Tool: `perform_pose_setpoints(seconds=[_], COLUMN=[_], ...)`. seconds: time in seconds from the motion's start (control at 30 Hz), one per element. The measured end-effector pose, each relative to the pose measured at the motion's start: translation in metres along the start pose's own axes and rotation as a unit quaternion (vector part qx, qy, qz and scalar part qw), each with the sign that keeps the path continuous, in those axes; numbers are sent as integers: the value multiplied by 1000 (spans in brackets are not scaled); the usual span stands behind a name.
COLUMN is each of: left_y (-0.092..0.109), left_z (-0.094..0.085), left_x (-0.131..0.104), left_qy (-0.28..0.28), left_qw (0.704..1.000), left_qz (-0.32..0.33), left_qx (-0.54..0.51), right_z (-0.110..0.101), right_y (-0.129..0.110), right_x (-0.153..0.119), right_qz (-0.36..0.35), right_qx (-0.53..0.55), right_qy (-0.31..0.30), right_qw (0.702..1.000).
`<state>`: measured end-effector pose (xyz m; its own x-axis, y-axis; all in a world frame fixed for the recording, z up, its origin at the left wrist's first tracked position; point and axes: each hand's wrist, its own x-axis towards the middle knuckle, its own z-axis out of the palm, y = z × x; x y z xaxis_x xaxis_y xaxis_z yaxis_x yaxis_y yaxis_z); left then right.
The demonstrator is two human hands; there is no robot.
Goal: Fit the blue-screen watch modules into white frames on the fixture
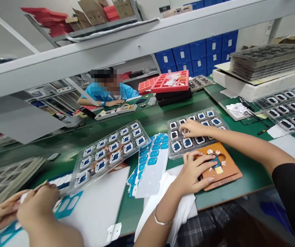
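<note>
My right hand (194,129) reaches over the right clear plastic tray (171,157). Its fingers are closed around a small white-framed part (185,131) in one pocket; the fingers partly hide it. White-framed parts with dark or blue centres fill the visible pockets. With fingers spread, my left hand (196,169), a bracelet at its wrist, lies on an orange-brown printed pad (231,166) bearing a cartoon figure. Left of that hand, sheets of blue stickers (154,156) lie fanned out, partly under a crumpled white cloth (162,190).
Another clear tray (72,187) of parts sits left of the stickers. A co-worker's hands (38,202) work at lower left near blue-edged sheets. Across the green bench (152,118) sits another person (108,87). Red trays (171,81) and stacked trays (268,63) stand behind.
</note>
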<state>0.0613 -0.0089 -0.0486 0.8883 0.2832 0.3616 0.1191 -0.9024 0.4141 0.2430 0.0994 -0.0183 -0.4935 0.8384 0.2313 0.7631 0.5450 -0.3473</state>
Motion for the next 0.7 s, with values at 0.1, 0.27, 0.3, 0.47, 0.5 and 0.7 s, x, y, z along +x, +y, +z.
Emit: perform_pose_setpoints(seconds=[0.1, 0.27, 0.3, 0.47, 0.5, 0.7], left_y=[0, 1, 1, 2, 2, 3], left_z=[1, 2, 2, 2, 2, 2], left_x=[0, 0, 0, 1, 1, 2], left_qy=[-1, 9, 12, 22, 23, 29], left_qw=[1000, 1000, 1000, 1000, 1000, 1000], left_qz=[-5, 1, 4, 12, 12, 10], left_qx=[-1, -10, -11, -5, -3, -4], right_z=[-12, -34, -37, -44, -44, -39], right_y=[1, -1, -2, -7, -7, -4], right_x=[-6, -57, -72, -144, -153, -168], right_qz=[-5, -60, -71, -63, -71, -101], right_qx=[55, 163, 205, 269, 249, 169], right_qy=[36, 110, 124, 87, 88, 59], right_qw=[998, 979, 968, 957, 962, 979])
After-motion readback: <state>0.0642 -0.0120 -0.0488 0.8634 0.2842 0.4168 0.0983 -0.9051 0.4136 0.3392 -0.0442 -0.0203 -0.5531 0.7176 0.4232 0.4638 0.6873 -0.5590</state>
